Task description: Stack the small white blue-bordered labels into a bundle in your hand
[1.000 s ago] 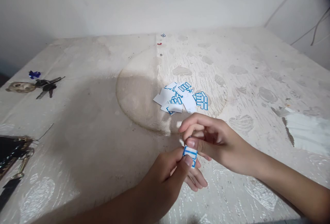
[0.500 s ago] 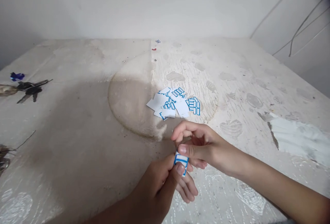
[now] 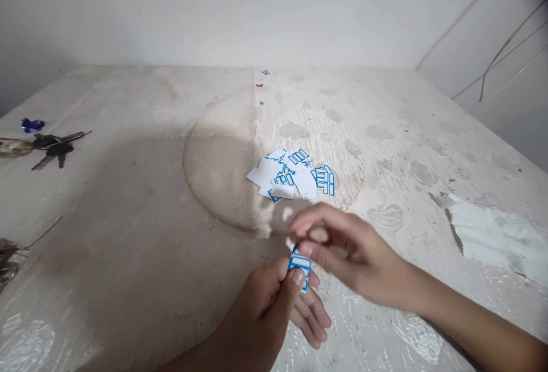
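Note:
In my left hand [image 3: 274, 298] is a small paper piece [image 3: 299, 272] printed with blue-bordered boxes. My thumb presses on its face while the other fingers extend beneath it. My right hand [image 3: 342, 246] is at the top edge of that piece, thumb over its upper corner and fingers curled; motion blurs the fingertips. Just beyond the hands lies a loose pile of similar paper pieces [image 3: 305, 181], some plain white side up, others showing blue-bordered boxes.
Keys [image 3: 55, 146] and a shiny blue scrap [image 3: 32, 125] lie at the left. A torn white sheet [image 3: 496, 232] rests at the right. Toward the wall are a tiny red scrap [image 3: 259, 85] and a small blue-printed scrap [image 3: 266, 72]. Thin cables [image 3: 492, 64] hang at the right.
My right hand has shifted slightly at the top of the paper piece, its fingers curling and blurring. My left hand keeps its hold. The view has moved a little.

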{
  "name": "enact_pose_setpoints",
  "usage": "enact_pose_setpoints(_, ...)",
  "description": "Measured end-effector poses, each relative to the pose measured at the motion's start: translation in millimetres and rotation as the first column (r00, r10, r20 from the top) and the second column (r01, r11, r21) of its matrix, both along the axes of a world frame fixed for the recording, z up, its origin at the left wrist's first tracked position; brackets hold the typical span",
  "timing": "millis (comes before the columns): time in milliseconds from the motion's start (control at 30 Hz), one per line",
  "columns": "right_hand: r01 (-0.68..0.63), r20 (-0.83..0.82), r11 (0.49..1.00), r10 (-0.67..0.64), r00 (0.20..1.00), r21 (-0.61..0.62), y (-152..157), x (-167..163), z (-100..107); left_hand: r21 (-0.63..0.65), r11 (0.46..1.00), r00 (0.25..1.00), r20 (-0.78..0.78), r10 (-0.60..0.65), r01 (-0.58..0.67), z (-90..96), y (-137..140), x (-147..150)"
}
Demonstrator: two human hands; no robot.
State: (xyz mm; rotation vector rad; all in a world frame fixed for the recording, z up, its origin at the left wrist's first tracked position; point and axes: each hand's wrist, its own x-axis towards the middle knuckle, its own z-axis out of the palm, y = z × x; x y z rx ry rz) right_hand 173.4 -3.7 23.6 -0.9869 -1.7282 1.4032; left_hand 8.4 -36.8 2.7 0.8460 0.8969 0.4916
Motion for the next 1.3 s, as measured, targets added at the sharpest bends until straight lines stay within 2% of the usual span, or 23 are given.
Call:
enact_pose_setpoints(67,0.182,0.128,0.973,-0.201,0.971,0.145,13.7,10.9,-0.8,0.0,0.999,0.998,0.028,0.052,-0.052,0.1,0.3,0.6)
enact_pose_setpoints(100,0.305,0.24,0.913,-0.37,0.897,0.27,21.7,17.7,-2.3,-0.004,0.997,0.997,0.04,0.071,-0.071,0.3,0.4,0.8)
enact_pose_setpoints(133,0.35,0.354,0.845,-0.498,0.791,0.405,29.5,24.7,-4.5,-0.009,0.997,0.996,0.046,0.078,-0.078,0.6,0.5,1.0)
enact_pose_setpoints(167,0.307,0.46,0.826,-0.529,0.713,0.473,36.4,31.4,-7.1,-0.014,0.997,0.996,0.048,0.076,-0.075,0.9,0.4,1.1)
enact_pose_setpoints(200,0.258,0.539,0.833,-0.521,0.662,0.489,42.2,37.3,-9.9,-0.023,0.997,0.996,0.047,0.07,-0.069,1.1,0.2,1.2)
enact_pose_setpoints(300,0.174,0.654,0.874,-0.46,0.6,0.454,51.4,47.7,-17.2,-0.036,0.998,0.998,0.043,0.053,-0.052,0.8,-1.3,1.1)
enact_pose_setpoints(533,0.272,0.558,0.903,-0.42,0.716,0.331,54.6,49.4,-20.4,-0.033,0.998,0.996,0.062,0.062,-0.06,-4.6,-1.9,0.8)
enact_pose_setpoints(667,0.346,0.407,0.915,-0.403,0.82,0.21,57.4,50.7,-26.2,-0.012,0.997,0.996,0.034,0.078,-0.078,-5.2,3.2,0.4)
enact_pose_setpoints(800,0.406,0.35,0.901,-0.434,0.83,0.154,60.3,50.2,-29.0,-0.013,0.996,0.995,0.03,0.093,-0.093,-0.8,7.6,0.9)
enact_pose_setpoints(933,0.47,0.325,0.874,-0.484,0.812,0.128,58.2,53.5,-8.0,-0.037,0.994,0.994,0.014,0.105,-0.104,0.2,9.6,1.2)
enact_pose_setpoints(1000,0.489,0.249,0.87,-0.487,0.837,0.058,53.2,54.9,8.6,-0.059,0.993,0.994,0.04,0.103,-0.1,-2.1,10.7,0.6)
enact_pose_setpoints(1100,0.384,-0.006,0.91,-0.39,0.921,-0.154,41.6,49.9,26.6,-0.101,0.992,0.993,0.071,0.089,-0.082,-5.5,13.1,-0.8)
enact_pose_setpoints(1200,0.137,-0.237,0.927,-0.229,0.944,-0.348,29.5,35.2,27.3,-0.135,0.989,0.994,0.085,0.072,-0.06,-6.3,15.4,-2.1)
enact_pose_setpoints(1233,0.066,-0.269,0.921,-0.181,0.946,-0.385,26.2,29.5,24.3,-0.14,0.989,0.994,0.088,0.064,-0.052,-6.2,15.8,-2.4)
enact_pose_setpoints(1300,0.007,-0.258,0.911,-0.124,0.958,-0.412,21.4,19.6,16.6,-0.14,0.989,0.994,0.094,0.049,-0.035,-5.9,15.6,-2.9)
